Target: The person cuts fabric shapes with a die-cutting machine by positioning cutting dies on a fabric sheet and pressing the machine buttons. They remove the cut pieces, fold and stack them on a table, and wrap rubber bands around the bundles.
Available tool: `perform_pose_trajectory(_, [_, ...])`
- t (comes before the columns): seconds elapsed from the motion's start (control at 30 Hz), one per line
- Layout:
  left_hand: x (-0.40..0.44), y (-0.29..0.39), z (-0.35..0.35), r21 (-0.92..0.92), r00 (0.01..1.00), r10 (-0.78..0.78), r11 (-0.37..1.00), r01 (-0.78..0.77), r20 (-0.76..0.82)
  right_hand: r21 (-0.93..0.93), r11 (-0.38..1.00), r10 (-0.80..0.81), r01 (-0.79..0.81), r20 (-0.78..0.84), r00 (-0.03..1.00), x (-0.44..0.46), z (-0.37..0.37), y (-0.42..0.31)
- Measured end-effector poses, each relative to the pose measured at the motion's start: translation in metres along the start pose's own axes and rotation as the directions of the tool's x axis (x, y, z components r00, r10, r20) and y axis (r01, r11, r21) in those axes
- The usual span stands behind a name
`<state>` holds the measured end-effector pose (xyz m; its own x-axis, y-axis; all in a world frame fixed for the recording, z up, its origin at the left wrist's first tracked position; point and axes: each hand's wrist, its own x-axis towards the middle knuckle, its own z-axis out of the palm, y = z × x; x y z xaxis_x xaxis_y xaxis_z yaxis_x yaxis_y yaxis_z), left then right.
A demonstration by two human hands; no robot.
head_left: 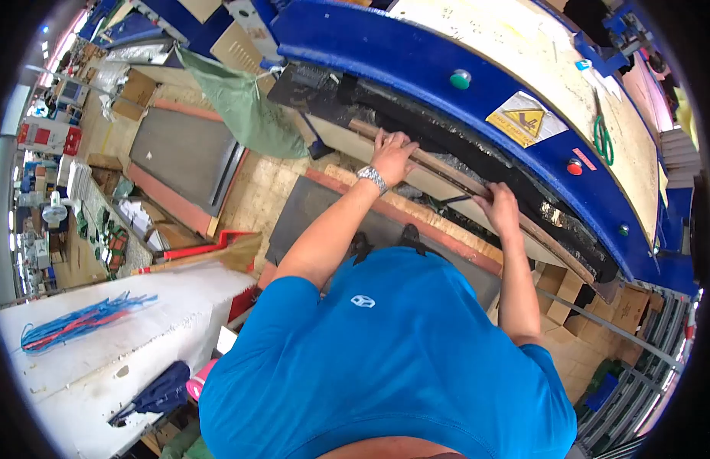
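Note:
A long, narrow brown bar (452, 175), perhaps of wood, runs along the front ledge of a blue machine (385, 53). My left hand (393, 157), with a metal watch at the wrist, has its fingers curled over the bar near its left part. Further right, my right hand (499, 206) grips the same bar, thumb and fingers partly hidden. Behind the bar lies a dark, worn strip of the machine bed (424, 130). A green button (460, 79), a red button (574, 167) and a yellow warning label (526, 118) are on the blue front.
Green-handled scissors (603, 139) rest on the machine's pale top. A green sack (248, 107) hangs at the left. Dark-topped platforms (179, 161) stand on the floor. Blue and red strips (83, 321) lie on a white table (194, 306); cardboard boxes (561, 294) stand right.

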<state>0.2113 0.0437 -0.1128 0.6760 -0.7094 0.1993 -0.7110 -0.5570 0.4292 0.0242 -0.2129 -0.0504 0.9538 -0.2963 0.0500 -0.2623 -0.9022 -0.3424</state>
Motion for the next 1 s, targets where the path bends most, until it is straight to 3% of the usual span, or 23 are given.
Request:
perform_pose_trajectory(0.03, [-0.002, -0.002, -0.004, -0.027, 1.0, 0.029, 0.999, -0.029, -0.002, -0.048, 0.999, -0.026, 0.024, -0.046, 0.999, -0.001, 0.007, 0.004])
perform_pose_trajectory(0.07, [-0.004, -0.015, 0.018, 0.076, 0.978, 0.135, 0.989, -0.124, -0.157, -0.121, 0.992, 0.041, -0.039, 0.01, 0.999, -0.001, 0.024, 0.012])
perform_pose_trajectory(0.1, [0.002, -0.017, 0.018, -0.01, 0.986, 0.111, 0.994, -0.113, -0.124, -0.158, 0.985, 0.075, -0.072, 0.01, 0.997, 0.002, 0.017, 0.003])
perform_pose_trajectory(0.17, [0.004, -0.014, 0.01, -0.017, 0.995, 0.081, 0.996, -0.082, -0.055, -0.327, 0.939, 0.072, -0.107, -0.116, 0.991, -0.001, 0.037, 0.006])
perform_pose_trajectory(0.27, [0.005, -0.014, 0.007, 0.03, 1.0, 0.026, 0.999, -0.026, 0.0, -0.172, 0.961, 0.201, -0.216, -0.1, 0.974, 0.001, 0.035, -0.008])
perform_pose_trajectory(0.4, [0.015, -0.02, 0.022, 0.11, 1.0, 0.012, 0.994, -0.01, -0.016, -0.163, 0.962, 0.206, -0.22, -0.098, 0.974, 0.003, 0.033, -0.009])
perform_pose_trajectory(0.5, [0.02, -0.008, 0.006, 0.133, 0.988, -0.071, 0.99, 0.052, 0.14, -0.179, 0.955, 0.229, -0.238, -0.074, 0.971, 0.006, 0.035, -0.007])
perform_pose_trajectory(0.63, [0.01, -0.007, 0.0, 0.104, 0.988, -0.058, 0.994, 0.043, 0.142, -0.148, 0.966, 0.201, -0.21, -0.077, 0.977, -0.004, 0.039, -0.004])
perform_pose_trajectory(0.8, [-0.04, -0.004, -0.006, 0.071, 0.992, -0.016, 0.997, 0.008, 0.123, -0.156, 0.986, 0.083, -0.065, 0.11, 0.99, -0.035, 0.04, -0.006])
perform_pose_trajectory(0.87, [-0.058, 0.009, -0.025, 0.047, 0.954, -0.136, 0.991, 0.128, 0.268, -0.099, 0.995, 0.012, 0.025, 0.357, 0.934, -0.037, 0.03, -0.004])
perform_pose_trajectory(0.9, [-0.063, 0.017, -0.036, 0.011, 0.947, -0.176, 0.984, 0.18, 0.27, -0.039, 0.997, 0.076, -0.066, 0.565, 0.821, -0.029, -0.007, -0.029])
perform_pose_trajectory(0.97, [-0.062, 0.022, -0.036, -0.026, 0.931, -0.224, 0.97, 0.241, 0.287, 0.03, 0.997, 0.051, -0.077, 0.503, 0.863, -0.007, -0.011, -0.039])
perform_pose_trajectory(1.0, [-0.061, 0.021, -0.032, -0.337, 0.954, -0.208, 0.901, 0.273, 0.216, 0.096, 0.992, 0.031, -0.082, 0.439, 0.898, 0.001, -0.008, -0.043])
